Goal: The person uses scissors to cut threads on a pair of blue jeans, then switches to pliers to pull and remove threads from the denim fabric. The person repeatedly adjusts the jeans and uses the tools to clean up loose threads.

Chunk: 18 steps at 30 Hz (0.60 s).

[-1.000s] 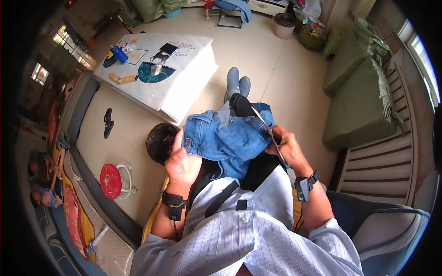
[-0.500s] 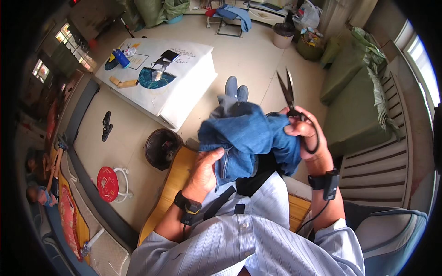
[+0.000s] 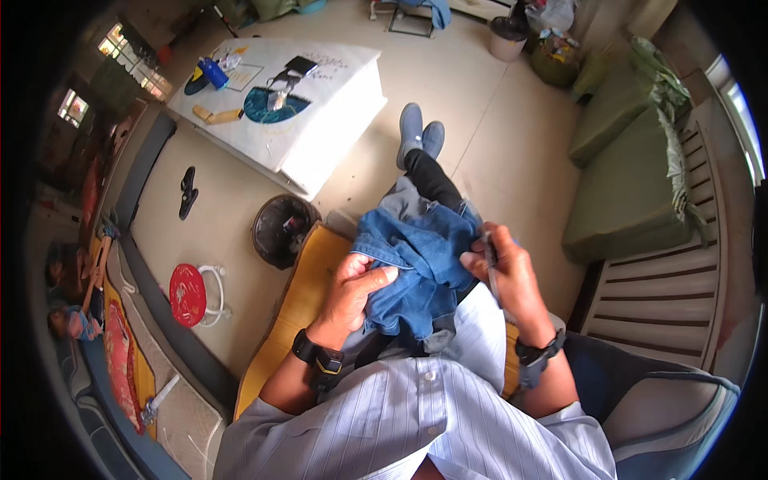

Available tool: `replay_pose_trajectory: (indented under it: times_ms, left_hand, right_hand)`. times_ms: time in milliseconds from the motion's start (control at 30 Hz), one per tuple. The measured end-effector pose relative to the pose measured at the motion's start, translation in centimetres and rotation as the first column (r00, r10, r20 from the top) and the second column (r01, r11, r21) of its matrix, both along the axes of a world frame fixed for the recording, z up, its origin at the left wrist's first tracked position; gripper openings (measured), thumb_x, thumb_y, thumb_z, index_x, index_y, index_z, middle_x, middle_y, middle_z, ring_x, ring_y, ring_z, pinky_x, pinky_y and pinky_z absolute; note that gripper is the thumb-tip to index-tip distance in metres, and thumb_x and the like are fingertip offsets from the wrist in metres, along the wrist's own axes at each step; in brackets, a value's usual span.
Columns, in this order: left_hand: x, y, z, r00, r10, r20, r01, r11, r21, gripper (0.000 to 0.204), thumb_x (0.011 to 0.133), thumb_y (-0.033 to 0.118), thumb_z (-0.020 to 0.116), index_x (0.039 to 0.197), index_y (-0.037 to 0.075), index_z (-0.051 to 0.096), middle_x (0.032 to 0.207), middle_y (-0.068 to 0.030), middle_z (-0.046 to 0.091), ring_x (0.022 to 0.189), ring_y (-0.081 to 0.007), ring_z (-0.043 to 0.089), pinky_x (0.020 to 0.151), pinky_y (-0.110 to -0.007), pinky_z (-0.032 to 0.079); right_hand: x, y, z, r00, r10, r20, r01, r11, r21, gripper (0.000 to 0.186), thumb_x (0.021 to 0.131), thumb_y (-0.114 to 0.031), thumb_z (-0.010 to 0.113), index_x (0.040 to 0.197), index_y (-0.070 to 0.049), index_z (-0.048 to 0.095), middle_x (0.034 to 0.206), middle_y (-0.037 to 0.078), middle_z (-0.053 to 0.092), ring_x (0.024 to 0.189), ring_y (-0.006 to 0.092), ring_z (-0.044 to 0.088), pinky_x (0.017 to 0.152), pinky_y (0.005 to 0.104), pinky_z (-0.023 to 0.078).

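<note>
A bunched piece of blue denim [image 3: 420, 276] with a grey inner side lies over my lap. My left hand [image 3: 350, 292] is closed on its left edge, the thumb lying on top of the cloth. At the right side of the cloth, my right hand [image 3: 510, 272] is curled closed around the scissors [image 3: 492, 268]. They show only as a narrow, blurred grey strip along the fingers, and their blades cannot be made out. The right fingertips are close to the denim; whether they also pinch it is unclear.
A dark lined bin [image 3: 282, 232] stands left of my knees, beside the yellow seat mat [image 3: 308, 276]. Ahead is a white-covered table [image 3: 336, 104] with a blue bottle [image 3: 213, 74]. A red-topped stool [image 3: 187, 294] is at left, a green-covered sofa [image 3: 628, 192] at right.
The scissors have swung from pointing up and away to lying along my right hand. That hand has moved left and lower, closer to the denim. My legs and shoes now show more.
</note>
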<state>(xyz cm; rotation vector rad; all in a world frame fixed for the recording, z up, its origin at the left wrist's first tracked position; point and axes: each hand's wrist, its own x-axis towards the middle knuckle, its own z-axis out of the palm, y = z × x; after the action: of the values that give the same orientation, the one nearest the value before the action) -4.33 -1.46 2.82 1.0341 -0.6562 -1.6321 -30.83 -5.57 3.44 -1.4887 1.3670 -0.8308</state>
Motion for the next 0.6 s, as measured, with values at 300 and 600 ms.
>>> replay_pose_trajectory:
  times_ms: [300, 600]
  left_hand:
    - [1.6, 0.1, -3.1, 0.999, -0.025, -0.022, 0.025, 1.000, 0.009, 0.059, 0.085, -0.001, 0.073, 0.142, -0.003, 0.058, 0.130, -0.0065, 0.069, 0.116, -0.0161, 0.066, 0.105, -0.033, 0.051]
    - [2.0, 0.0, -4.0, 0.998, -0.041, -0.056, 0.044, 0.998, 0.052, 0.053, 0.090, 0.001, 0.070, 0.141, -0.002, 0.060, 0.130, -0.0055, 0.069, 0.117, -0.0154, 0.066, 0.104, -0.033, 0.052]
  right_hand:
    - [3.8, 0.0, -6.1, 0.980, -0.034, -0.194, -0.021, 0.961, -0.276, 0.051, 0.077, -0.001, 0.082, 0.123, -0.004, 0.061, 0.089, 0.007, 0.058, 0.079, 0.0259, 0.060, 0.075, 0.0404, 0.051]
    - [1.0, -1.2, -3.7, 0.994, 0.035, 0.103, -0.058, 0.972, 0.227, 0.057, 0.075, 0.009, 0.082, 0.126, -0.004, 0.061, 0.091, -0.006, 0.052, 0.084, 0.0079, 0.051, 0.078, 0.0244, 0.046]
